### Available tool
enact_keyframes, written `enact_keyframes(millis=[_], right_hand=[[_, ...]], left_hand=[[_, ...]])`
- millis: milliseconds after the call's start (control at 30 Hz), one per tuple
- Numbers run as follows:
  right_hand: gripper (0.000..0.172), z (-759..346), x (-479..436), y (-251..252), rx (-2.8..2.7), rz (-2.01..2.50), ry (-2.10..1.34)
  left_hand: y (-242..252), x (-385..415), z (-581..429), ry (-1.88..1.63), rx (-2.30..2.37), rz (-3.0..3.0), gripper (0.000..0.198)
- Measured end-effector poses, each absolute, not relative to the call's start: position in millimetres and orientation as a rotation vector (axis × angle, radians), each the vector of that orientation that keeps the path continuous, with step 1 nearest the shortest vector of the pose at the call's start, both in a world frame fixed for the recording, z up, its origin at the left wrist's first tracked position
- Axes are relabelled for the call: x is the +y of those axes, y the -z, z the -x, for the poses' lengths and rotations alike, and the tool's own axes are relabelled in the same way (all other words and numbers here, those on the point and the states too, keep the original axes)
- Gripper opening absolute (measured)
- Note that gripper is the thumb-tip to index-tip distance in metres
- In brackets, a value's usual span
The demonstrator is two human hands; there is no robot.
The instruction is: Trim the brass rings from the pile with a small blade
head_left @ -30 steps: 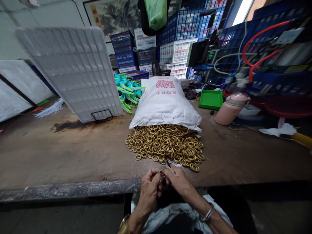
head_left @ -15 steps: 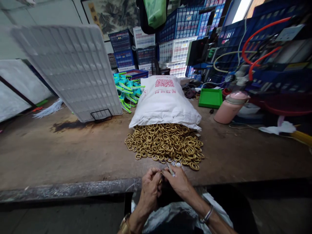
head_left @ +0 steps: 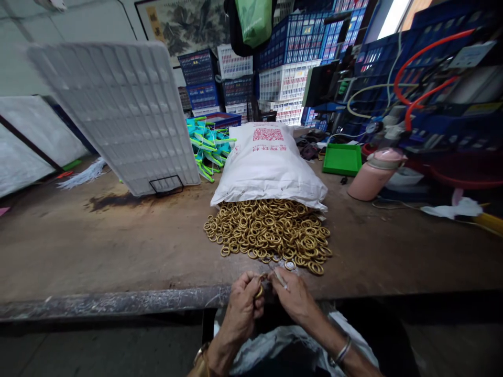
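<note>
A heap of gold rings [head_left: 269, 233] spills from the open mouth of a white sack [head_left: 269, 159] onto the brown worktable [head_left: 98, 246]. At the table's near edge, my left hand [head_left: 241, 306] is closed in a pinch on one gold ring [head_left: 260, 291]. My right hand [head_left: 296, 298] sits just to its right, fingers closed round a thin metal tool [head_left: 280, 277] whose tip points toward the ring. Both hands are nearly touching, just in front of the heap.
A white gridded tray [head_left: 118, 112] leans upright on a wire stand at the left. Teal plastic pieces [head_left: 208, 146], a green tray [head_left: 341, 159] and a pink flask [head_left: 371, 175] lie beyond. Stacked blue and white crates [head_left: 283, 68] and hoses fill the back.
My hands have stayed at the table's edge, shifting slightly right. The ring in my left hand shows more plainly now, and the tool has tilted a little.
</note>
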State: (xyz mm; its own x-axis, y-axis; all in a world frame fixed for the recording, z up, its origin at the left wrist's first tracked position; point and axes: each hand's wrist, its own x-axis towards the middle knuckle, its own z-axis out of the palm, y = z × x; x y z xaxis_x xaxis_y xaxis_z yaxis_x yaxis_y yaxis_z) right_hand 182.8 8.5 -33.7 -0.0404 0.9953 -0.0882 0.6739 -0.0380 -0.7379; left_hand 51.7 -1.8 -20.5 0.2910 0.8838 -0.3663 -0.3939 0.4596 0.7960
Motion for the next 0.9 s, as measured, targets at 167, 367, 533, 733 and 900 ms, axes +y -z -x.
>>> enact_keyframes(millis=[167,367,533,733,900], right_hand=[[0.018,-180.5,0.1,31.5,-2.037,1.885,-0.701],[0.018,-179.8,0.2,29.4,-2.176,1.888,-0.641],[0.021,-175.9,-1.6,23.1,-2.216,1.947,-0.643],[0.023,-184.0,0.7,20.7,-2.245,2.086,-0.49],[0.023,-207.4,5.7,26.4,-2.209,2.129,-0.267]], left_hand=[[21.3,-1.7,-53.2,-0.959,0.958,-0.733,0.035],[18.5,-2.4,-54.5,-0.957,0.989,-0.751,0.035],[23.5,-1.5,-52.5,-0.962,0.989,-0.784,0.035],[16.9,-17.4,-45.5,-0.916,0.962,-0.816,0.031],[15.8,-43.7,-28.0,-0.664,0.884,-0.752,0.026]])
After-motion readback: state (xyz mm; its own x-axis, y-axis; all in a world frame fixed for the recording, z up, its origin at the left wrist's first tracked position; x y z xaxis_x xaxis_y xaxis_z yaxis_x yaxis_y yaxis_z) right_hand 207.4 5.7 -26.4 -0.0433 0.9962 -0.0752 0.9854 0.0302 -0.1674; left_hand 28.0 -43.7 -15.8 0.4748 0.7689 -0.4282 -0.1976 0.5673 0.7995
